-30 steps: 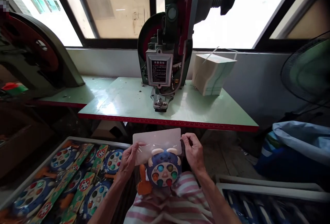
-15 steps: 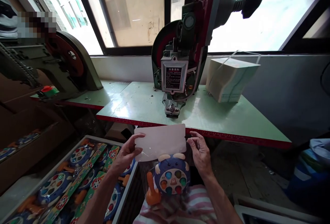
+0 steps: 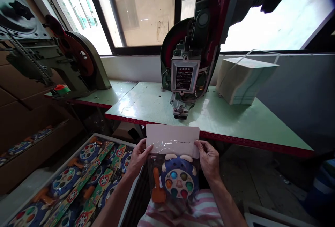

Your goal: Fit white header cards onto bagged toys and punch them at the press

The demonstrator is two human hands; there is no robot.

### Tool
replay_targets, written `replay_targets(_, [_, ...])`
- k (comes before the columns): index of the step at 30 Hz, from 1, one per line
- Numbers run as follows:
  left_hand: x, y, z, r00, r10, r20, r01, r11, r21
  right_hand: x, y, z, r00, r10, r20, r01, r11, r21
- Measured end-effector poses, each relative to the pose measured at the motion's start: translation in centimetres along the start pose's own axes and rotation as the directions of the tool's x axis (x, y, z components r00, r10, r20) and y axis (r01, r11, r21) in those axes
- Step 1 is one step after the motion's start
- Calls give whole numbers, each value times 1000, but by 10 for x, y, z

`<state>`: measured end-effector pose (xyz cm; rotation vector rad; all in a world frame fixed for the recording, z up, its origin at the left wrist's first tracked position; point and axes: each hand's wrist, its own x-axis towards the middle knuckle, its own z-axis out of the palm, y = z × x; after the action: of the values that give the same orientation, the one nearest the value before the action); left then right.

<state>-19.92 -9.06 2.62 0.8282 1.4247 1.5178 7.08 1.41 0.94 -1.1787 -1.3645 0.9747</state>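
Observation:
I hold a clear plastic bag (image 3: 157, 166) in front of my lap. Inside it is a blue round toy (image 3: 178, 178) with coloured buttons and an orange hammer (image 3: 157, 190). A white header card (image 3: 172, 140) sits over the bag's top edge. My left hand (image 3: 138, 157) pinches the card's lower left corner and the bag. My right hand (image 3: 209, 160) grips the card's lower right corner. The card's top edge lies just below the red front edge of the green table (image 3: 235, 122), under the head of the press machine (image 3: 191, 56).
A tray (image 3: 86, 181) at my lower left holds several packed toys of the same kind. A strapped stack of white cards (image 3: 244, 78) stands on the table to the machine's right. A second machine (image 3: 65, 59) stands on the neighbouring table at left. Windows run behind.
The card has been squared up over the bag's top, and both hands now hold its lower corners. My view has moved closer to the machine and leftward.

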Motion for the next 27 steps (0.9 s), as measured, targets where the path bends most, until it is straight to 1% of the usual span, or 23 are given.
replay_targets(1, [-1, -3, 1, 1000, -25, 0, 25, 1000, 1, 0, 0, 1, 1000, 3, -10, -2, 1000, 3])
replay_targets(3, [-2, -6, 1, 1000, -25, 1, 25, 999, -21, 0, 0, 2, 1000, 5, -14, -5, 1000, 23])
replay_targets(8, [-2, 0, 5, 998, 59, -14, -60, 997, -49, 3, 4, 1, 1000, 28, 0, -28, 992, 121])
replay_targets(11, [0, 0, 10, 996, 79, -50, -83, 994, -76, 3, 6, 0, 999, 42, 10, -43, 985, 166])
replay_targets(14, [3, -5, 15, 992, 74, -98, -82, 994, -78, 2, 6, -2, 998, 55, 13, -57, 981, 186])
replay_targets(19, [5, -15, 18, 987, 97, -127, -110, 989, -97, 2, 4, -4, 999, 47, -1, -46, 984, 174])
replay_targets(21, [5, -18, 19, 987, 88, -135, -105, 987, -123, 3, 3, -4, 999, 52, -6, -50, 986, 161])
replay_targets(27, [5, -17, 25, 989, 47, -137, -73, 979, -191, 5, -1, -7, 999, 44, -28, -41, 995, 87])
